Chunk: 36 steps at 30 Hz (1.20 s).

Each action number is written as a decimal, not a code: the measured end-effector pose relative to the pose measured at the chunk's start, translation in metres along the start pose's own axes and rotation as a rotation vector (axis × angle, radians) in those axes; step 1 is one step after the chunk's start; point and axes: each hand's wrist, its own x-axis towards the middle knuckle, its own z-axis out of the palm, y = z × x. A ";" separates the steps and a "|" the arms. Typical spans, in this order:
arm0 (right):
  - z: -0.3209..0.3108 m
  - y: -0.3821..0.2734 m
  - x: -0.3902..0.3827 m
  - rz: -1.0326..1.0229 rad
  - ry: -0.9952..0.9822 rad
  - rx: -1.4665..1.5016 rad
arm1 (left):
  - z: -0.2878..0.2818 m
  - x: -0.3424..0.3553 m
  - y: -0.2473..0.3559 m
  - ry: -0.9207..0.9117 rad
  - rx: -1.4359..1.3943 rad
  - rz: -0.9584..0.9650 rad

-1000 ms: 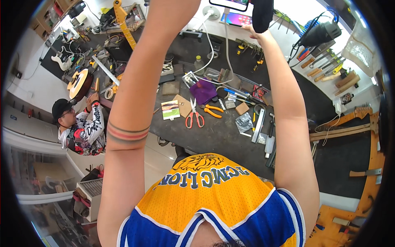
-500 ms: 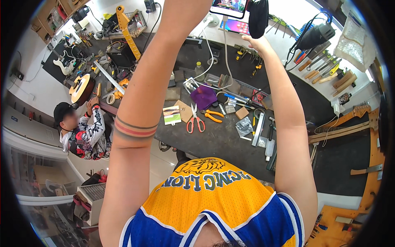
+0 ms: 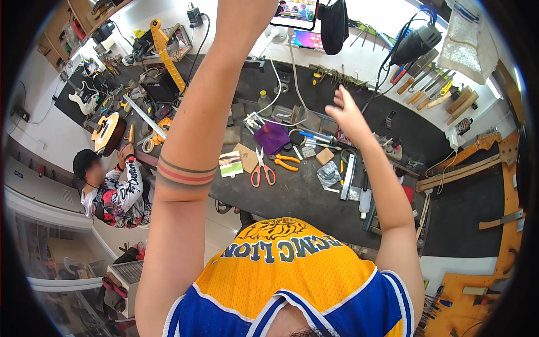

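My left arm stretches up to the top edge, where the visible part of my left hand (image 3: 250,14) is cut off and its fingers are out of sight. Close to it is a phone (image 3: 296,12) with a lit screen; a black cloth-like item (image 3: 335,28) hangs at its right. Behind and below them, a second lit screen (image 3: 306,39) shows in part. My right hand (image 3: 349,118) is open above the bench's far side, thumb and fingers apart, holding nothing. Beneath and left of it lie blue pen-like tools (image 3: 320,138) and a purple cloth (image 3: 272,138).
On the dark bench (image 3: 281,196) lie red-handled scissors (image 3: 263,170), orange pliers (image 3: 287,162), a wooden block (image 3: 324,156) and a metal bar (image 3: 348,177). A white cable (image 3: 295,73) drops from the wall. Chisels (image 3: 429,92) hang at right. Another person (image 3: 115,188) sits at left beside a guitar (image 3: 108,133).
My right hand has come down and back from beside the phone and the black item, its fingers now spread. My left arm stays raised. The view has shifted slightly.
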 end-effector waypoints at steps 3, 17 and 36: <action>0.000 0.030 -0.060 0.026 -0.031 0.030 | 0.007 0.002 -0.003 -0.001 0.036 -0.005; 0.043 0.196 -0.315 0.618 -0.203 -0.031 | -0.002 0.002 -0.007 -0.016 -0.188 0.036; 0.069 0.258 -0.366 0.803 -0.440 -0.615 | -0.022 -0.030 -0.023 0.069 -0.050 0.133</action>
